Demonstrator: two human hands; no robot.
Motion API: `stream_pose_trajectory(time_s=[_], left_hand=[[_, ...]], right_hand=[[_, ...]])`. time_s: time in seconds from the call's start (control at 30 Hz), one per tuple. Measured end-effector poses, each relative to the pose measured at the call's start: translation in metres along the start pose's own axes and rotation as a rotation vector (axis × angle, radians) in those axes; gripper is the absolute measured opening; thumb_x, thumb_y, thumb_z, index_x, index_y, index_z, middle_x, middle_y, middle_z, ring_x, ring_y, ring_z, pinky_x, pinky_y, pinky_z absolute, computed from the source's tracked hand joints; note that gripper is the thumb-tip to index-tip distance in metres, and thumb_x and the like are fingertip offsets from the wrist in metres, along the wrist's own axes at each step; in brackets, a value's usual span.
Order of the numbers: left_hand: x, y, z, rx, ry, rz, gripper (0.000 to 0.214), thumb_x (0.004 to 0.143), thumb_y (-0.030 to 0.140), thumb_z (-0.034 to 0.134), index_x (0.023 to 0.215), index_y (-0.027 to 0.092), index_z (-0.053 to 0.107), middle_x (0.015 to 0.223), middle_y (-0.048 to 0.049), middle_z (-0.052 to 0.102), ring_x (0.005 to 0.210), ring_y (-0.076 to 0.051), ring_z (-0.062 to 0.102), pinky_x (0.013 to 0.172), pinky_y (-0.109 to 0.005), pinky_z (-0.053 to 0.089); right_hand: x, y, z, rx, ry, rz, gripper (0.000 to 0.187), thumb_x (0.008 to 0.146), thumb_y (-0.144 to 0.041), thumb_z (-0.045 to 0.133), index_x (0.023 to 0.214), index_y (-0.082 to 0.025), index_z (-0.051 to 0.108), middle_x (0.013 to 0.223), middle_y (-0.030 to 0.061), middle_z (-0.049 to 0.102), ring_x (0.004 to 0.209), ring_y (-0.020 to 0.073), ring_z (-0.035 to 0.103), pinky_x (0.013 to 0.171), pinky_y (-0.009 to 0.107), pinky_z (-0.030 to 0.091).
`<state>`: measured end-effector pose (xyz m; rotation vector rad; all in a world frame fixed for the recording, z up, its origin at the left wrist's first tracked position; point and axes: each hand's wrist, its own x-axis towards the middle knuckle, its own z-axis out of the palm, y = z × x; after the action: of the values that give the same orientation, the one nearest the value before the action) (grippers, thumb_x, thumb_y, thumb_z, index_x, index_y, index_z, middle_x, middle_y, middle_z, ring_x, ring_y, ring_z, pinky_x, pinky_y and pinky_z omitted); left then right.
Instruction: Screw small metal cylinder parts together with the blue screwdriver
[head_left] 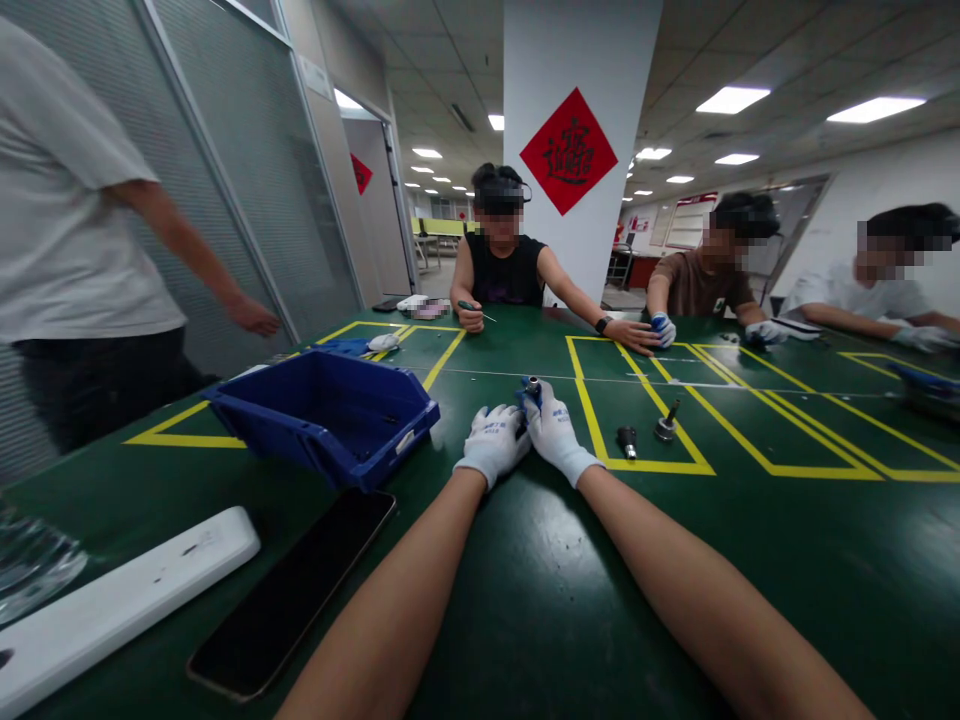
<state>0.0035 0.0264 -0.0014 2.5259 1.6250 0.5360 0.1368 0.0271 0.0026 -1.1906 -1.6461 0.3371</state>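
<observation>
Two gloved hands meet over the bench point(525, 610), and between their fingertips a small metal part point(533, 385) shows its bright end upward. The right hand point(553, 425) holds this part, with the thumb and the fingers closed about it. The left hand point(491, 440) is curled just beside, with its fingers bent inward; whether it also grips the part, I cannot tell. The long axis of the part seems to be near upright, but its lower portion is hidden by the gloves, so this is only my judgement.

The right hand is the nearer one to two loose pieces, which are to its right and a little toward the near edge of the bench. The black fitting point(627, 442) lies on its side, its long axis running roughly from the far edge to the near edge, with the metal end at the near side. The stemmed metal piece point(665, 425) is farther to the right, base down, stem rising with a small lean to the right. On the opposite side, toward the left edge of the bench, the blue bin point(285, 432) is nearer to the left hand.
</observation>
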Motion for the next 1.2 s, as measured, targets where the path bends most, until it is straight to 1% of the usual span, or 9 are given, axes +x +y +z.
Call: stream_pose_trajectory(time_s=[0.13, 0.3, 0.43, 0.57, 0.77, 0.9, 1.0, 1.1, 1.2], left_hand=[[0.002, 0.002, -0.002, -0.024, 0.016, -0.03, 0.043, 0.087, 0.049, 0.043, 0.12, 0.023, 0.056, 0.13, -0.0095, 0.056, 0.123, -0.025, 0.047, 0.112, -0.045, 0.017], [0.011, 0.0, -0.001, -0.057, -0.027, -0.091, 0.043, 0.087, 0.052, 0.043, 0.118, 0.027, 0.058, 0.135, -0.0074, 0.052, 0.127, -0.026, 0.043, 0.111, -0.043, 0.02], [0.023, -0.008, 0.007, -0.053, -0.062, -0.086, 0.046, 0.084, 0.057, 0.044, 0.117, 0.028, 0.059, 0.132, -0.0053, 0.054, 0.124, -0.025, 0.046, 0.11, -0.04, 0.023], [0.028, -0.01, 0.008, -0.059, -0.055, -0.114, 0.049, 0.08, 0.065, 0.045, 0.108, 0.03, 0.063, 0.125, -0.003, 0.058, 0.12, -0.027, 0.048, 0.104, -0.038, 0.031], [0.022, -0.003, -0.002, -0.07, -0.025, -0.179, 0.045, 0.077, 0.065, 0.049, 0.098, 0.03, 0.067, 0.115, -0.0029, 0.065, 0.118, -0.028, 0.048, 0.096, -0.037, 0.037], [0.02, -0.002, -0.006, -0.053, 0.013, -0.181, 0.045, 0.074, 0.067, 0.05, 0.088, 0.028, 0.07, 0.101, -0.0042, 0.069, 0.112, -0.028, 0.052, 0.095, -0.037, 0.038], [0.021, -0.003, -0.008, -0.025, 0.023, -0.189, 0.046, 0.073, 0.067, 0.052, 0.085, 0.026, 0.071, 0.094, -0.006, 0.07, 0.108, -0.028, 0.055, 0.094, -0.037, 0.039], [0.022, -0.006, -0.009, -0.034, -0.036, -0.228, 0.043, 0.073, 0.063, 0.055, 0.089, 0.026, 0.07, 0.098, -0.006, 0.07, 0.108, -0.027, 0.056, 0.093, -0.035, 0.04], [0.022, -0.01, -0.006, -0.071, -0.056, -0.181, 0.05, 0.076, 0.061, 0.052, 0.113, 0.029, 0.063, 0.118, -0.0045, 0.064, 0.117, -0.025, 0.052, 0.1, -0.036, 0.036]], right_hand=[[0.0, 0.007, 0.0, -0.059, 0.044, -0.025, 0.035, 0.09, -0.035, 0.044, 0.122, -0.021, 0.049, 0.112, 0.0095, 0.064, 0.102, 0.0221, 0.061, 0.092, 0.037, 0.046], [0.007, 0.011, -0.008, -0.099, 0.046, -0.104, 0.037, 0.09, -0.04, 0.044, 0.118, -0.019, 0.057, 0.115, 0.0097, 0.062, 0.107, 0.0222, 0.057, 0.097, 0.035, 0.042], [0.014, 0.018, -0.007, -0.035, 0.045, -0.034, 0.04, 0.091, -0.046, 0.042, 0.114, -0.02, 0.062, 0.11, 0.008, 0.065, 0.103, 0.0217, 0.059, 0.094, 0.035, 0.045], [0.019, 0.022, -0.005, 0.134, -0.044, 0.049, 0.045, 0.091, -0.051, 0.039, 0.114, -0.021, 0.063, 0.105, 0.0054, 0.068, 0.096, 0.0199, 0.063, 0.087, 0.033, 0.049], [0.019, 0.014, -0.017, 0.015, -0.03, 0.002, 0.044, 0.088, -0.052, 0.046, 0.115, -0.022, 0.062, 0.111, 0.0058, 0.066, 0.102, 0.021, 0.061, 0.092, 0.035, 0.046], [0.017, 0.017, -0.024, -0.027, -0.174, 0.015, 0.042, 0.083, -0.051, 0.054, 0.109, -0.02, 0.065, 0.106, 0.0065, 0.067, 0.098, 0.0212, 0.062, 0.09, 0.035, 0.047], [0.015, 0.021, -0.024, 0.021, -0.27, 0.037, 0.04, 0.085, -0.05, 0.052, 0.109, -0.02, 0.065, 0.105, 0.0053, 0.068, 0.098, 0.0196, 0.062, 0.09, 0.034, 0.047], [0.012, 0.023, -0.022, 0.0, -0.281, 0.059, 0.039, 0.083, -0.049, 0.055, 0.107, -0.021, 0.065, 0.103, 0.0044, 0.068, 0.096, 0.0188, 0.063, 0.089, 0.033, 0.047], [0.012, 0.027, -0.015, -0.102, -0.234, 0.087, 0.042, 0.079, -0.051, 0.059, 0.108, -0.021, 0.064, 0.104, 0.0051, 0.067, 0.095, 0.019, 0.062, 0.088, 0.033, 0.047]])
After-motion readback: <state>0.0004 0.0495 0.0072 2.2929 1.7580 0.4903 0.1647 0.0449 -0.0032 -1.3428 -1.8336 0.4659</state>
